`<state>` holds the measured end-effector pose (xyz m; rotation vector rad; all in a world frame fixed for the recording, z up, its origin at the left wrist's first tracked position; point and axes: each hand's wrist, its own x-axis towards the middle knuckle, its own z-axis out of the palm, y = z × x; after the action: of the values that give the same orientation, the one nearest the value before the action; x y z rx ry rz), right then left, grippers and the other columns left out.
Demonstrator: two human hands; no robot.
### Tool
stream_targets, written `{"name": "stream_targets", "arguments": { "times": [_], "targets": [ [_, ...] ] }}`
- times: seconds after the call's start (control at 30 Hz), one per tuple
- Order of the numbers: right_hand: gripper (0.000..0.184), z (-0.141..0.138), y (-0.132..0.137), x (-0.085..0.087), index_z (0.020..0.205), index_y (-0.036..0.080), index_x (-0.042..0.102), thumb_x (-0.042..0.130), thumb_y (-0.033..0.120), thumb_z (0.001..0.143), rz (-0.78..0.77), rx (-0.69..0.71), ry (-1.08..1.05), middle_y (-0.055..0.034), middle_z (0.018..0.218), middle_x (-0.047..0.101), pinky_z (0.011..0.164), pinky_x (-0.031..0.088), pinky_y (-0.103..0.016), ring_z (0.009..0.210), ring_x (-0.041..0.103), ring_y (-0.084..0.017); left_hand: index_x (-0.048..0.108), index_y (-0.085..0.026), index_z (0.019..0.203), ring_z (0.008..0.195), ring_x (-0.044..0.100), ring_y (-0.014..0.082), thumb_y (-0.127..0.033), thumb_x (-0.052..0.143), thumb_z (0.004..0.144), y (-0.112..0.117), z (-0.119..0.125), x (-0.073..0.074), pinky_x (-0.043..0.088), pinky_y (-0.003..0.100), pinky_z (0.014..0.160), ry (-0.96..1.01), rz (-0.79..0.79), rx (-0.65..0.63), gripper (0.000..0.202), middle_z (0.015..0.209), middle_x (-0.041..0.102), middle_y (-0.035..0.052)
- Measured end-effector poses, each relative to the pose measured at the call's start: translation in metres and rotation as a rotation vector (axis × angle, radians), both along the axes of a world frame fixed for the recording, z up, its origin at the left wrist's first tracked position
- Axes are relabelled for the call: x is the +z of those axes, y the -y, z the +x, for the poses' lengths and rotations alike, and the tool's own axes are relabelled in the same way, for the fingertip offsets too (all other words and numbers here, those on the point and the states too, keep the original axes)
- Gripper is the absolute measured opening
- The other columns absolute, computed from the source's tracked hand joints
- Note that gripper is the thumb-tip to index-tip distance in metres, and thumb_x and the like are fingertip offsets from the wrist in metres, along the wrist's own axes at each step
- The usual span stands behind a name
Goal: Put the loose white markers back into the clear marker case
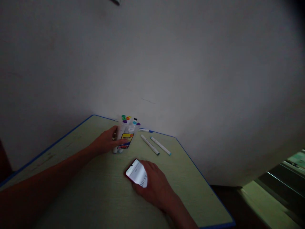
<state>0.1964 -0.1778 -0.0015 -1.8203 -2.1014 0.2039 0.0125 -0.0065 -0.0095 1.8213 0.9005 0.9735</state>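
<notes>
My left hand [105, 140] wraps around a bundle of upright markers [124, 135], which have colored caps and a yellow-labelled wrapper and stand on the pale green table [71, 152]. My right hand [153, 181] rests over a smartphone [136, 173] lying on the tabletop, its lit screen showing a timer near 00:59. To the right of the bundle lie two loose white markers [155, 145] with teal and grey ends. Another marker [144, 130] lies at the far edge, partly behind the bundle.
The table has a blue edge strip and a corner pressed toward a white wall [181, 79]. Beyond its right edge, a dark floor and a lit green surface [269, 203] show. A small dark object [116, 2] is at the top edge.
</notes>
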Motion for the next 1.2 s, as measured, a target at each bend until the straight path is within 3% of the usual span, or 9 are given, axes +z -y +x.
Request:
{"name": "stream_targets", "arguments": {
  "times": [0.7,1.03,1.2],
  "targets": [
    [0.054,0.006,0.008,-0.002,0.118,0.017,0.053,0.063,0.023,0.065,0.011,-0.08,-0.03,-0.0116,0.113,0.061,0.09,0.044,-0.044,0.105,0.054,-0.027,0.05,-0.021,0.112,0.097,0.065,0.0288,-0.052,0.07,0.063,-0.007,-0.002,-0.007,0.054,0.043,0.078,-0.025,0.037,0.013,0.062,0.112,0.065,0.0091],
    [0.057,0.0,0.004,0.001,0.122,0.017,0.05,0.061,0.024,0.066,0.005,-0.081,-0.034,-0.0113,0.114,0.06,0.092,0.043,-0.044,0.106,0.052,-0.027,0.052,-0.021,0.109,0.096,0.065,0.0287,-0.053,0.072,0.059,-0.002,-0.001,-0.002,0.055,0.041,0.077,-0.012,0.012,0.027,0.063,0.112,0.065,0.0092],
    [0.05,-0.001,0.002,0.005,0.116,0.016,0.054,0.061,0.028,0.068,-0.022,-0.077,0.001,-0.0124,0.109,0.061,0.089,0.043,-0.045,0.103,0.054,-0.028,0.051,-0.019,0.11,0.097,0.065,0.0292,-0.053,0.071,0.061,-0.001,0.0,-0.001,0.054,0.042,0.078,-0.016,0.013,0.024,0.063,0.112,0.065,0.0105]
  ]
}}
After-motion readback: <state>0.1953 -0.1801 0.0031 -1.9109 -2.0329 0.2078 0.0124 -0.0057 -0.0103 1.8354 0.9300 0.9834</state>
